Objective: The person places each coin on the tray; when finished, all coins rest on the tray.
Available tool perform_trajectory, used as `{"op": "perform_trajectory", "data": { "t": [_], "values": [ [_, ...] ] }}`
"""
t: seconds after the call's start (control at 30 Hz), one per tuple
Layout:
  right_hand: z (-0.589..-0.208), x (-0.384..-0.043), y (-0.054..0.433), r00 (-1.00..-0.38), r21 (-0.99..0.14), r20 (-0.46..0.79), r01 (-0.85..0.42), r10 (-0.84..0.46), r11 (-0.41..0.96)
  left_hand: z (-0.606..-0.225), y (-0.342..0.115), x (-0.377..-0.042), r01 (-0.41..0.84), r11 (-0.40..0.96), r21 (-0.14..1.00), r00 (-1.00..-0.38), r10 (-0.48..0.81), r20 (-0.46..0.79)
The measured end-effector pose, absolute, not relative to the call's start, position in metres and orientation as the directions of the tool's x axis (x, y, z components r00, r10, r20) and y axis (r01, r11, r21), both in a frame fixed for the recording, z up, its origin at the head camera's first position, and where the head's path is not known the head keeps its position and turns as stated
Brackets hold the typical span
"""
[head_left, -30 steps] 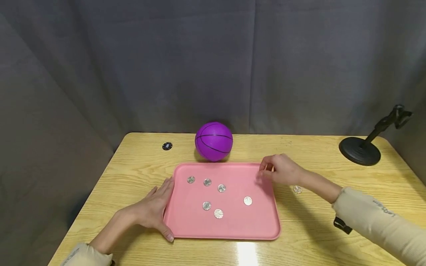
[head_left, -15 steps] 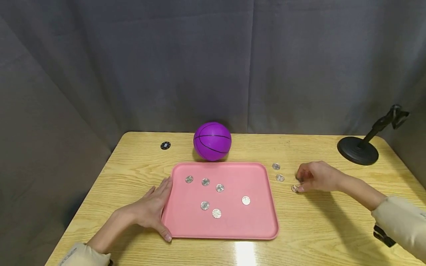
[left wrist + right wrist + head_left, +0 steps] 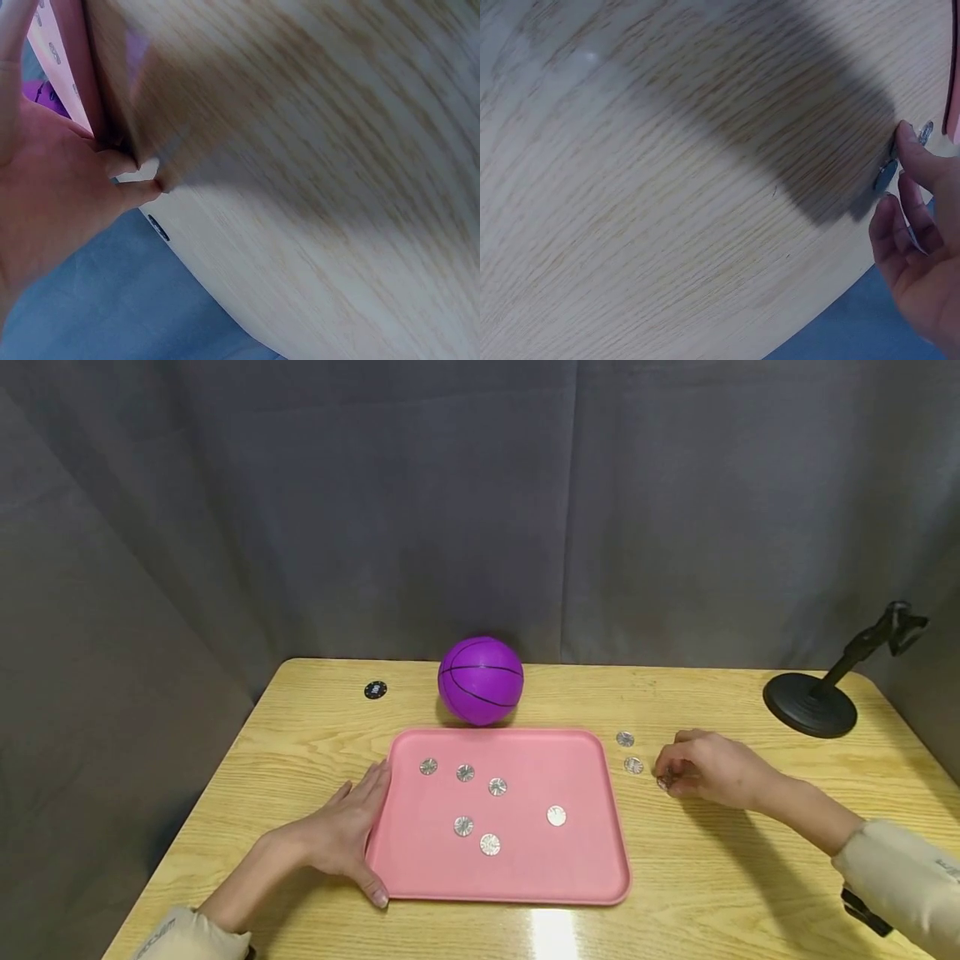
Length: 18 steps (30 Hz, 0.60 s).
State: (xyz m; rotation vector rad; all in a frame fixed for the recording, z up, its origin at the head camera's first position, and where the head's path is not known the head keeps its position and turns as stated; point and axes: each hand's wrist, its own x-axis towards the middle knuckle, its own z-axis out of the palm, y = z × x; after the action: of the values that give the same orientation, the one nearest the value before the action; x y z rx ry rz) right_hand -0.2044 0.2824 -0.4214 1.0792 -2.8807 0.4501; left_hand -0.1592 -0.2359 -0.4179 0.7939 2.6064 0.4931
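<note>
A pink tray (image 3: 525, 877) lies on the table with several silver coins (image 3: 497, 787) spread over it. My left hand (image 3: 341, 831) rests against the tray's left edge, fingers and thumb spread along it. To the right of the tray, my right hand (image 3: 708, 768) is down at a silver coin (image 3: 663, 783), which its thumb and fingertips pinch at table level. The fingers partly hide this coin. In the right wrist view a dark-looking coin (image 3: 886, 175) shows beside the thumb. Two more coins (image 3: 633, 765) lie on the wood between that hand and the tray.
A purple ball (image 3: 481, 681) sits behind the tray. At the back left lies a black poker chip (image 3: 376, 690). A black stand (image 3: 810, 703) with a round base occupies the back right. Grey curtain (image 3: 420, 510) hangs behind the table (image 3: 300, 752).
My right hand has moved from above the tray's far right corner rightward to the coin on the table, its fingers closing in on it. The left hand has stayed at the tray edge.
</note>
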Motion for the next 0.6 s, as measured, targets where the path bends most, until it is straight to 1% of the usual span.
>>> {"op": "perform_trajectory", "data": {
  "t": [0.1, 0.3, 0.43, 0.53, 0.6],
  "values": [
    [-0.421, -0.202, 0.280, -0.760, -0.236, 0.126, -0.647, -0.637, 0.725, -0.418, -0.236, -0.159, 0.457, 0.780, 0.429, -0.773, 0.586, -0.242],
    [-0.421, -0.202, 0.278, -0.805, -0.245, 0.087, -0.589, -0.587, 0.770, -0.419, -0.237, -0.158, 0.451, 0.778, 0.437, -0.774, 0.585, -0.243],
    [-0.420, -0.206, 0.278, -0.825, -0.341, 0.061, -0.546, -0.562, 0.765, -0.421, -0.238, -0.157, 0.450, 0.774, 0.447, -0.774, 0.587, -0.238],
    [-0.416, -0.210, 0.273, -0.837, -0.450, 0.066, -0.511, -0.544, 0.732, -0.421, -0.238, -0.157, 0.452, 0.770, 0.450, -0.775, 0.589, -0.229],
    [-0.412, -0.214, 0.264, -0.849, -0.494, 0.078, -0.488, -0.523, 0.719, -0.420, -0.238, -0.158, 0.455, 0.770, 0.447, -0.775, 0.589, -0.227]
  ]
}}
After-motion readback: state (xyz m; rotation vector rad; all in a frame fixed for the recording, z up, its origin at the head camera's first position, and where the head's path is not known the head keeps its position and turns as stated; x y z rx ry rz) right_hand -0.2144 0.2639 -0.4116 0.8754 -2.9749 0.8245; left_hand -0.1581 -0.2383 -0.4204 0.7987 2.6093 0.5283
